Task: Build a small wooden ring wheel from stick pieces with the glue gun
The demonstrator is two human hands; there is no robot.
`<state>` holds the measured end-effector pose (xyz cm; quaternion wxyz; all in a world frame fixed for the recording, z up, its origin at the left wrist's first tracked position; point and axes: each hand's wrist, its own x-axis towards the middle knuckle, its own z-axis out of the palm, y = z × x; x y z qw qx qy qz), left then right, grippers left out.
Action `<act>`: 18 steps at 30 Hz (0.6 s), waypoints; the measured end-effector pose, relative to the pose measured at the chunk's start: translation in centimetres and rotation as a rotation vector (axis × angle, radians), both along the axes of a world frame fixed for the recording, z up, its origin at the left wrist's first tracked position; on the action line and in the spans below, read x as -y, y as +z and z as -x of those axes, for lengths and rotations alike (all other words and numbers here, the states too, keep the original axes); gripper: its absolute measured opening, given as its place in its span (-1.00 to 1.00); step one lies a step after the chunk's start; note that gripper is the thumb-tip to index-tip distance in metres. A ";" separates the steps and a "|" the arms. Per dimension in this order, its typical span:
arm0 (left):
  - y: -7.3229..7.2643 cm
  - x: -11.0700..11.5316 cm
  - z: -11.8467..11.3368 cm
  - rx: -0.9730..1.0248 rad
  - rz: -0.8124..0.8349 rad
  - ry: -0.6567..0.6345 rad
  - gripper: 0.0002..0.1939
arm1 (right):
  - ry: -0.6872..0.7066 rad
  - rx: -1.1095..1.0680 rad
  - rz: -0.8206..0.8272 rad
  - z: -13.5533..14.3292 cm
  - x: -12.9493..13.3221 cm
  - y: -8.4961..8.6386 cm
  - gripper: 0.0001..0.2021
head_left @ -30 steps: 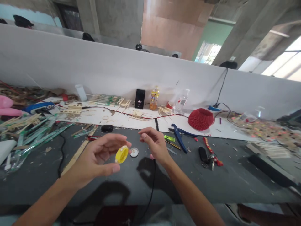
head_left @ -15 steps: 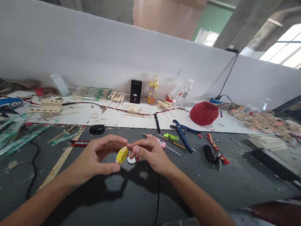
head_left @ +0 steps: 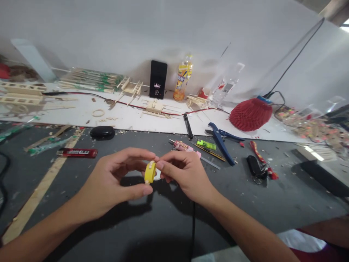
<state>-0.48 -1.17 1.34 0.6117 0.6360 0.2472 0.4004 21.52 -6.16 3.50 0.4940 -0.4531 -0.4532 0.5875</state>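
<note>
My left hand (head_left: pixel 109 182) holds a small yellow ring (head_left: pixel 149 172) between its thumb below and its fingers above. Small pale pieces sit on the ring's outer band, at its top and bottom. My right hand (head_left: pixel 185 173) is closed in a pinch, with its thumb and forefinger at the ring's upper right edge. Whatever is between those fingertips is too small or hidden to make out. Just behind the ring shows part of a white round disc (head_left: pixel 157 175); I cannot tell whether it is held or lies on the dark table (head_left: pixel 169 225).
Behind my hands lie a pink tool (head_left: pixel 183 146), a green lighter (head_left: pixel 206 144), blue cutters (head_left: pixel 222 143) and a red lighter (head_left: pixel 79 153). Keys (head_left: pixel 257 169) are at right. Along the wall stand small wooden models (head_left: pixel 155 106), a phone (head_left: pixel 158 80) and a drink bottle (head_left: pixel 182 80).
The view has tipped downward and come closer to the table. The yellow ring has turned more edge-on, and my right fingertips have closed in from beside it to its upper edge.
</note>
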 end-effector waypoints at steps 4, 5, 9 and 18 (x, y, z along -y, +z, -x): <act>0.1 0.4 0.0 -0.026 0.002 0.009 -0.45 | -0.009 0.083 -0.051 0.0 0.4 0.2 -0.76; 0.2 0.5 0.1 -0.034 -0.006 0.013 -0.45 | -0.013 0.097 -0.066 0.0 0.5 0.3 -0.76; 0.3 0.9 0.5 -0.086 -0.069 0.058 -0.50 | -0.008 0.058 -0.075 -0.3 0.6 0.4 -0.78; -0.2 -2.2 2.3 -0.576 -0.229 0.383 -0.40 | -0.235 -0.158 -0.231 -4.1 0.3 3.4 -0.77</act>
